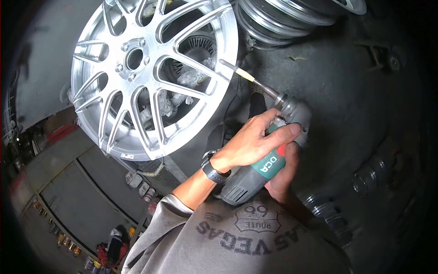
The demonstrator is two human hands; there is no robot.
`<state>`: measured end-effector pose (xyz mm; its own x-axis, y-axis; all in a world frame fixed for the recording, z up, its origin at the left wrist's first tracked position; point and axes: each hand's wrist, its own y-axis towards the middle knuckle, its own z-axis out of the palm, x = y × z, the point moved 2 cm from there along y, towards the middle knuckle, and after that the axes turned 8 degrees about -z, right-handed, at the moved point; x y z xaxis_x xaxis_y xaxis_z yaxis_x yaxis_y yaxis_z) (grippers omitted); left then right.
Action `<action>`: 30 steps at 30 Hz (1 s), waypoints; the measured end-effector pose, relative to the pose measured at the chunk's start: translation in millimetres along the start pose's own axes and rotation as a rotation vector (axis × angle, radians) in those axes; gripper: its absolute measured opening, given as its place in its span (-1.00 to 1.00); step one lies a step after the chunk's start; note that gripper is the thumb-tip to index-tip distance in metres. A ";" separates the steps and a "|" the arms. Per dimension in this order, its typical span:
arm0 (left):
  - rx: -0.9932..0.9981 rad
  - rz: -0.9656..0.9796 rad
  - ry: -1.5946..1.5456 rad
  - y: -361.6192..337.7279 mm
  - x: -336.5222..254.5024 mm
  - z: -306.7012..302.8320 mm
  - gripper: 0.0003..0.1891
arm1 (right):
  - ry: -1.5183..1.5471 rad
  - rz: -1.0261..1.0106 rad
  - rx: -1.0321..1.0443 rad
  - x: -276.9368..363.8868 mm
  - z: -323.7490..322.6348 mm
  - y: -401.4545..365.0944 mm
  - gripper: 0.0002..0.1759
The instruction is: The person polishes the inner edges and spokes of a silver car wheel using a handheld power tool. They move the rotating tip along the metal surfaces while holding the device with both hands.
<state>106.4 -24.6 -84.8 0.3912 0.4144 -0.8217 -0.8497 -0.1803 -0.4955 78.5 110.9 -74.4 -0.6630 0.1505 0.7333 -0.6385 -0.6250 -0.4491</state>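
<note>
A green and dark grey DCA power grinder is held across my body, its metal head pointing up and away. My left hand, with a black watch on the wrist, wraps over the front of its body near the head. My right hand grips the body from the right side, thumb close to a red button. From the head a long thin rod with a yellow band reaches out, its dark tip overlapping the rim of a silver alloy wheel. The wheel's spokes and DPE lettering face me.
More silver wheel rims are stacked at the upper right. Behind the spokes sits a machine part with crumpled, silvery wrapping. A shelf with bottles and cans stands at lower left. Shiny round metal pieces lie on the dark floor.
</note>
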 end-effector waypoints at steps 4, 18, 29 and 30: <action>-0.050 0.104 -0.064 -5.0 2.1 12.0 -0.42 | -0.054 0.009 0.004 3.9 -12.4 -3.4 -0.31; -0.023 -0.033 -0.030 -2.9 -10.7 16.5 -0.54 | -0.159 -0.102 0.053 0.7 -52.1 1.7 -0.37; -0.047 -0.056 -0.112 9.0 -8.3 19.5 -0.43 | -0.424 -0.208 0.014 13.9 -52.6 16.9 -0.51; -0.051 -0.055 -0.116 7.1 -6.2 21.7 -0.43 | -0.390 -0.194 -0.030 12.0 -61.6 14.3 -0.51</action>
<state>90.2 -9.1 -77.2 0.3906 0.5247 -0.7564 -0.8080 -0.1982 -0.5548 37.3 151.0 -103.5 -0.3365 -0.0413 0.9408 -0.7515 -0.5902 -0.2948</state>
